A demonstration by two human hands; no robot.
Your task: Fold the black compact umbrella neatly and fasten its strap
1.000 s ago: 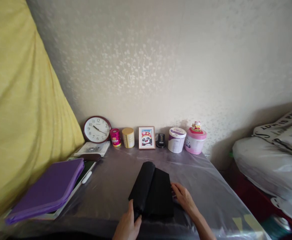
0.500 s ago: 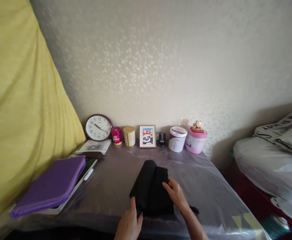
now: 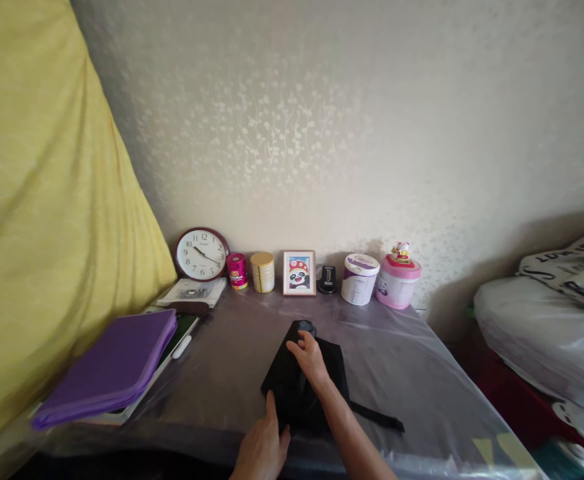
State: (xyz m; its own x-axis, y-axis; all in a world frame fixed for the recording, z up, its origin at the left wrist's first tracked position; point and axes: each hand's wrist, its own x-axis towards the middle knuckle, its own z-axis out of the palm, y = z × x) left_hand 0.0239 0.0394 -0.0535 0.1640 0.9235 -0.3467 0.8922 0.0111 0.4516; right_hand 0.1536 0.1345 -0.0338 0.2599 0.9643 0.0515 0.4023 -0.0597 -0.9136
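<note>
A folded black cloth [image 3: 288, 387] lies near the front edge of the table, its left part rolled into a thick fold. From its right side a narrow black strap [image 3: 379, 417] trails over the tabletop. My left hand [image 3: 265, 443] grips the near left corner, thumb on top and fingers partly hidden. Reaching across the cloth, my right hand [image 3: 308, 357] has bent fingers closed on the far end of the rolled part; its forearm covers some of the fabric.
A purple folder [image 3: 109, 360] lies on books at the left, with a white pen [image 3: 182, 347] beside it. Along the wall stand a clock [image 3: 202, 254], several canisters, a picture frame [image 3: 299, 273] and a black gadget [image 3: 327, 279]. Plastic covers the table [image 3: 222, 380].
My right hand has moved from the cloth's right edge up and left to the far end of the roll. More of the strap shows. My left hand stays at the near corner.
</note>
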